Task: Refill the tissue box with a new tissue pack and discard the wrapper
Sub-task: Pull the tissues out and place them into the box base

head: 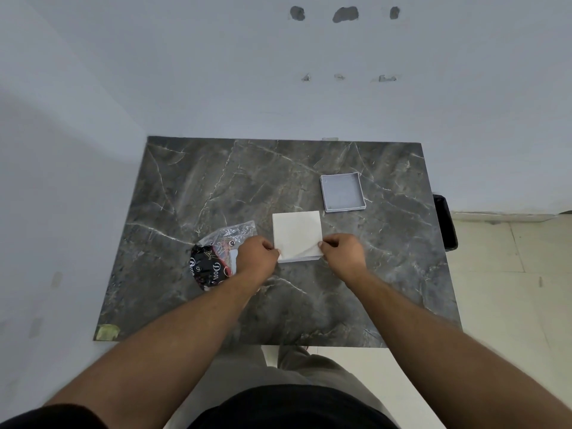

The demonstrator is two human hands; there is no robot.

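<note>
A square stack of white tissues (296,233) lies flat in the middle of the dark marble table (235,187). My left hand (256,254) pinches the stack's near left corner and my right hand (342,251) pinches its near right corner, with the top sheet creased between them. A crumpled plastic wrapper (216,258), part clear and part black with white lettering, lies on the table just left of my left hand. A shallow grey square tray (342,192), a part of the tissue box, sits behind and to the right of the stack, its hollow side up.
The table stands against a white wall at the back and left. A black bin (445,222) stands on the floor against the table's right edge. A strip of greenish tape (106,332) marks the table's near left corner. Pale tiled floor lies to the right.
</note>
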